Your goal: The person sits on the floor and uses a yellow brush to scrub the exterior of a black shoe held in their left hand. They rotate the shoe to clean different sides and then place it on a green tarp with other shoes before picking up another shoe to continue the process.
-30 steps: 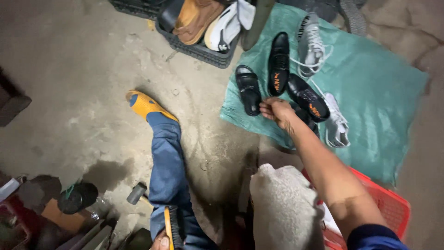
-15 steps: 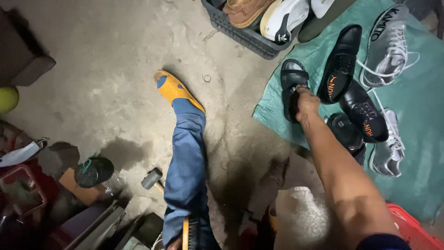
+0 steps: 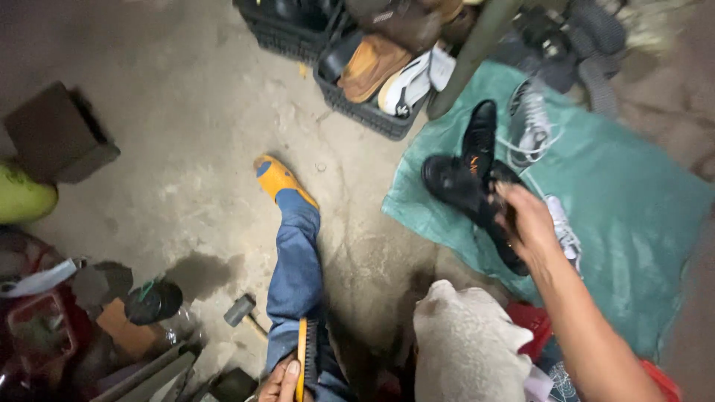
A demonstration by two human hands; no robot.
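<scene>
Head view: our right hand (image 3: 530, 220), which only reached among the shoes a moment ago, now has its fingers closed on a black shoe (image 3: 477, 195) above the green cloth (image 3: 633, 223). Our left hand (image 3: 283, 381) (barely in frame) grips a yellow-backed brush (image 3: 304, 356) on our lap.

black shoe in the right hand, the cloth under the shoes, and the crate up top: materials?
Black shoe in the right hand: smooth leather or a synthetic lookalike, going by its dull sheen. Green cloth: thin fabric or woven sheet, creased and matte; the blur leaves it open. Black crate: moulded plastic, with a lattice wall.
</scene>
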